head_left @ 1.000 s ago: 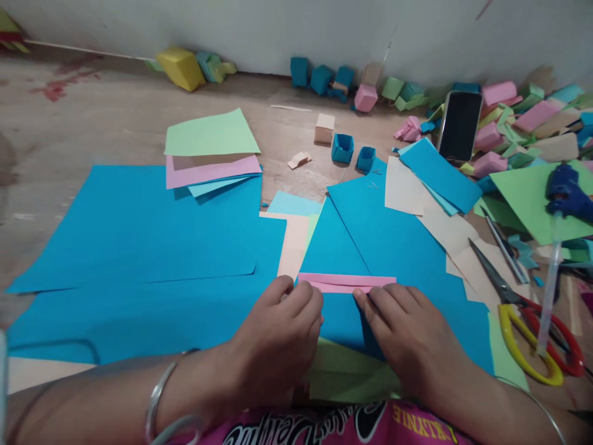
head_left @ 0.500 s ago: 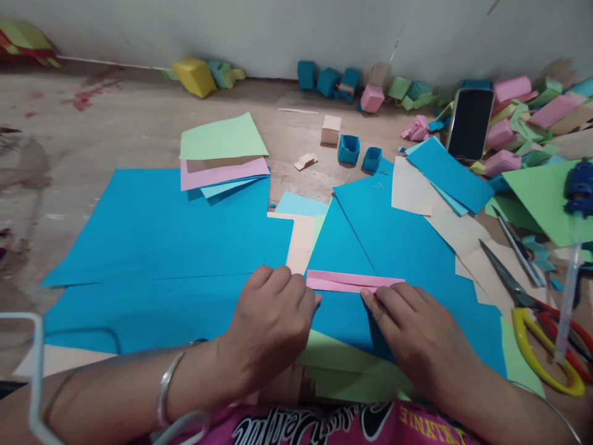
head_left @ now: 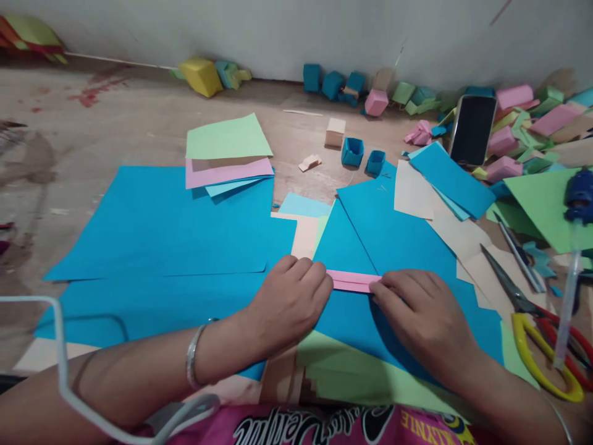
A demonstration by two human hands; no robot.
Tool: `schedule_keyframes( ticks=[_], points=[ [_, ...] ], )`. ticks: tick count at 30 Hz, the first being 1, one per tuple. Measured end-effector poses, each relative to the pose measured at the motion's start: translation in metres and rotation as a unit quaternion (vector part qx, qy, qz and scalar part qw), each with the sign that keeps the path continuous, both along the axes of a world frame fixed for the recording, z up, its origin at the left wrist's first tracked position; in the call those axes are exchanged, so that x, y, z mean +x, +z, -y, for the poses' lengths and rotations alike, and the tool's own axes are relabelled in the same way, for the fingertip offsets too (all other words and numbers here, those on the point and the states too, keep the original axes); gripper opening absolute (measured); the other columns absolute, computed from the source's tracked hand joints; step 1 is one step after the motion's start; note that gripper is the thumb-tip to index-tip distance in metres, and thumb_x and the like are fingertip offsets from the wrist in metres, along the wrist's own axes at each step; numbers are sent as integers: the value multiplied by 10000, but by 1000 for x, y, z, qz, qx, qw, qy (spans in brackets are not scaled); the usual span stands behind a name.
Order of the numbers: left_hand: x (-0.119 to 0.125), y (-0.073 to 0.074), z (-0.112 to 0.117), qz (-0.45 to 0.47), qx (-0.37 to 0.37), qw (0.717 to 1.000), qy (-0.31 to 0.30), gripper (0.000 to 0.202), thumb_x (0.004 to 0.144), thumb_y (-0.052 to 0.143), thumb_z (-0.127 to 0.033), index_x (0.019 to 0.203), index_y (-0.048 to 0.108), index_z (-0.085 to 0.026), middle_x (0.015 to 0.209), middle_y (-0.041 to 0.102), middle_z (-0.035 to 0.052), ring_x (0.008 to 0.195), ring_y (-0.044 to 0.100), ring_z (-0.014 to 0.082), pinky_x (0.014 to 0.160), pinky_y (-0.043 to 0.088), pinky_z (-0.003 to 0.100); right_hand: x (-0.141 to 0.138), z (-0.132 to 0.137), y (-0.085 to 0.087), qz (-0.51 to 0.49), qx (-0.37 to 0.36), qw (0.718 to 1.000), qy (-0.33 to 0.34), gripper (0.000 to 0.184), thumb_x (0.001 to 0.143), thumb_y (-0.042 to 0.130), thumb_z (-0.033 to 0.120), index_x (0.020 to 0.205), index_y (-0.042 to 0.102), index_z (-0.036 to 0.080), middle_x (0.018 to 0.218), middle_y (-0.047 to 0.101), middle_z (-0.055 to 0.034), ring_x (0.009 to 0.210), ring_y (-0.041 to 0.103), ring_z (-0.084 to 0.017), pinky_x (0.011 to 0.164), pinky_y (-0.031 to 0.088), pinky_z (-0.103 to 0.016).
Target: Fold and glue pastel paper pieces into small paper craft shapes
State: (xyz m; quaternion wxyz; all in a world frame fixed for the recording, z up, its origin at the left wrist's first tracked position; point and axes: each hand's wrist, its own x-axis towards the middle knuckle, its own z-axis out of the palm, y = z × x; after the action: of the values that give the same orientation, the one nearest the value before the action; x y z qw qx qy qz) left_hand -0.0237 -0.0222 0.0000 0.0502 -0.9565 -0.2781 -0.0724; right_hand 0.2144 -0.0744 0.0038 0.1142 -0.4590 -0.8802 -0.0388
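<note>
A folded pink paper strip (head_left: 353, 281) lies on a blue sheet (head_left: 398, 247) in front of me. My left hand (head_left: 290, 303) has its fingers curled over the strip's left end and presses it down. Curled fingertips of my right hand (head_left: 417, 312) cover and press the strip's right end. Only the strip's middle shows between the two hands. A silver bangle sits on my left wrist.
Large blue sheets (head_left: 162, 235) cover the floor at left, with a small stack of green, pink and blue paper (head_left: 227, 151) behind. Scissors (head_left: 532, 321) and a glue gun (head_left: 577, 204) lie at right. A phone (head_left: 472, 130) leans among several folded paper boxes (head_left: 352, 151) by the wall.
Both hands have moved inward along the pink strip, so less of it shows between them. The camera view has shifted slightly.
</note>
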Motion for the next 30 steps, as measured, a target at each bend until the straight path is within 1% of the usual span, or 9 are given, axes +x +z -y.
schedule_keyframes(
  ticks=[4,8,11,14,17,20,23,28,30],
  points=[
    [1,0,-1,1,6,1000,11,135,885,465,-83,829,551,-170,745,558,47,660,459,218,581,289,353,3,-4,-2,8,3,1000,-10,208,957,466,134,995,670,121,961,675,-115,875,554,-235,752,368,-384],
    [2,-3,-4,17,-6,999,30,121,899,474,-88,872,570,-158,778,578,55,697,470,214,595,306,342,6,-10,-7,-57,-39,997,-26,195,969,474,190,936,663,156,895,667,-78,829,552,-210,711,354,-348],
    [2,-5,-8,32,-15,998,52,119,926,483,-128,868,582,-160,777,576,54,713,462,212,606,317,336,7,-13,-9,-90,-70,992,-56,201,974,473,227,906,649,157,843,650,-72,808,548,-201,702,358,-331],
    [2,-7,-10,47,-36,996,64,150,951,485,-191,848,590,-159,789,574,61,740,461,216,640,349,339,5,-17,-8,-103,-78,989,-74,232,970,469,229,827,632,146,792,615,-85,777,530,-202,671,362,-321],
    [3,-9,-12,69,-62,994,65,241,976,461,-291,822,591,-159,821,581,67,770,468,214,678,373,343,4,-20,-6,-111,-74,989,-71,237,966,462,216,809,626,147,826,607,-105,798,521,-211,655,366,-315],
    [3,-8,-14,82,-77,992,65,309,987,430,-345,801,590,-156,830,585,67,758,470,202,671,371,338,6,-21,-8,-97,-87,989,-67,205,974,458,233,901,629,148,867,612,-101,827,532,-212,670,371,-318],
    [3,-6,-15,86,-103,989,61,306,986,430,-331,799,592,-151,827,589,67,746,472,193,655,368,331,8,-20,-9,-73,-102,990,-62,205,978,464,273,946,626,151,849,604,-87,817,532,-211,682,370,-325],
    [3,-2,-15,115,-167,977,70,240,961,476,-306,822,589,-147,870,585,80,804,503,203,695,403,336,7,-21,-4,-77,-120,989,-40,255,977,433,218,806,609,147,817,579,-92,794,514,-202,660,367,-311],
    [3,-2,-14,120,-189,972,75,212,955,474,-273,825,582,-146,877,585,83,812,510,205,702,404,339,5,-19,-3,-83,-116,989,-41,246,977,430,214,818,605,144,831,584,-94,804,518,-205,664,371,-311]
  ],
)
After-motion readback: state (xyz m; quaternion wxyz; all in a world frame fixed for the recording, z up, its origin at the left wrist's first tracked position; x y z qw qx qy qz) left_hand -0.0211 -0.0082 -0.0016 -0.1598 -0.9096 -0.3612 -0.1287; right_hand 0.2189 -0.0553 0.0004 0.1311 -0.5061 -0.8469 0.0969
